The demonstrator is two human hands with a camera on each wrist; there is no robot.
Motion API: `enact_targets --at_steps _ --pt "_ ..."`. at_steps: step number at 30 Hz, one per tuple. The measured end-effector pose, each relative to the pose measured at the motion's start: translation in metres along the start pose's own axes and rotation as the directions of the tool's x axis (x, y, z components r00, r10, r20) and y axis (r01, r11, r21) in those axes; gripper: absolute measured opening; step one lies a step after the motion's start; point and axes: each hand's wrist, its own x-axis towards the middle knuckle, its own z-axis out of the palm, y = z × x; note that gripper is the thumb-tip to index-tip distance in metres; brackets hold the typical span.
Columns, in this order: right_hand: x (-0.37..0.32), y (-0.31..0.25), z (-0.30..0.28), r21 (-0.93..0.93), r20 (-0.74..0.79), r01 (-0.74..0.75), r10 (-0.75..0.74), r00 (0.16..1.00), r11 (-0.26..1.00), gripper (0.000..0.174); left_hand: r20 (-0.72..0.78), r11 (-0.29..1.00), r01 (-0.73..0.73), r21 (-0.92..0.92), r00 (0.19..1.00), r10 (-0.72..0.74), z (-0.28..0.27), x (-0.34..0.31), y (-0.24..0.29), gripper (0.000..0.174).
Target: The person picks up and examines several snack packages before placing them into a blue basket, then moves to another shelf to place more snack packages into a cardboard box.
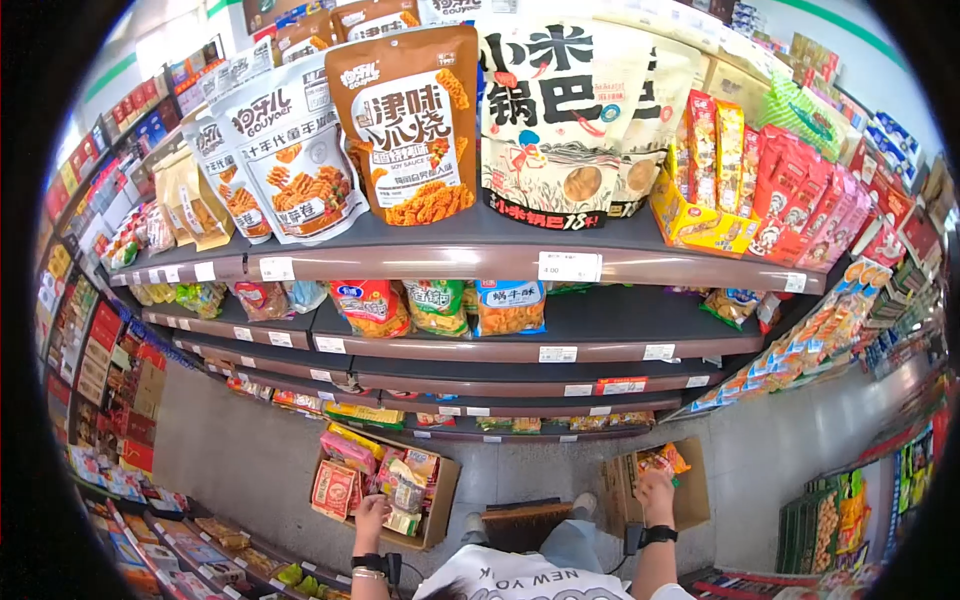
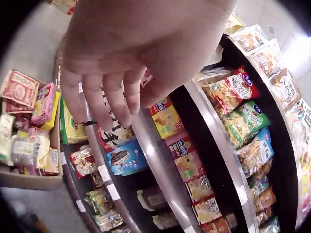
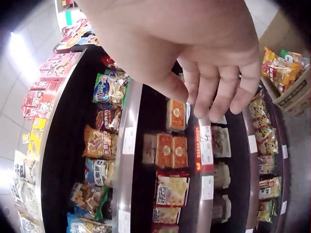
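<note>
In the head view the left hand (image 1: 373, 515) hangs over the near edge of a cardboard box (image 1: 440, 510) of packaged snacks. The left wrist view shows that hand (image 2: 141, 58) with fingers loosely extended and nothing in them. The right hand (image 1: 656, 492) is above a second box (image 1: 692, 500), where an orange snack bag (image 1: 672, 459) shows beyond its fingers. Seen from the right wrist, the right hand (image 3: 194, 53) has relaxed, slightly bent fingers with nothing between them, apart from the shelf goods behind.
A tiered shelf (image 1: 420, 264) with snack pouches stands in front. A brown stool-like object (image 1: 528, 525) is between the person's feet. Crates (image 1: 810, 530) stand at the right, and more stocked shelves line both sides.
</note>
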Motion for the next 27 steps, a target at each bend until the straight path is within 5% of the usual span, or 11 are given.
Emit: enact_targets --at_steps 5,8,13,18,21,22,23,27 --pt "-0.048 0.007 0.008 0.077 -0.062 0.008 -0.004 0.998 0.997 0.011 0.034 0.987 0.085 0.14 0.995 -0.091 -0.018 0.014 0.013 0.017" --pt "-0.035 0.021 -0.039 0.176 -0.118 0.033 -0.012 0.993 0.984 0.01 0.103 0.984 0.025 0.175 0.994 -0.044 -0.009 0.03 0.003 0.019" --pt "-0.02 0.012 -0.103 0.214 -0.214 0.088 -0.041 0.976 0.973 0.017 0.21 0.997 0.049 0.064 0.976 -0.061 0.055 0.023 0.023 0.019" --pt "0.005 -0.025 -0.146 0.229 -0.307 0.074 0.0 0.952 0.97 0.023 0.238 0.96 0.073 0.27 0.961 -0.14 0.161 0.0 0.06 0.027" --pt "0.03 -0.033 -0.173 0.213 -0.318 0.051 0.019 0.948 0.976 0.015 0.349 0.941 -0.05 0.334 0.934 -0.074 0.215 0.01 0.052 0.028" --pt "0.038 -0.035 -0.18 0.199 -0.267 0.034 0.021 0.964 0.979 0.013 0.459 0.875 -0.178 0.45 0.886 -0.056 0.226 0.026 0.037 0.027" --pt "0.047 -0.036 -0.182 0.182 -0.255 0.001 0.046 0.966 0.983 0.012 0.509 0.879 -0.291 0.378 0.858 0.066 0.254 0.008 0.047 0.02" --pt "0.086 -0.02 -0.173 0.023 -0.266 -0.059 0.063 0.962 0.998 0.013 0.567 0.913 -0.076 0.401 0.803 -0.182 0.293 0.073 -0.086 0.02"
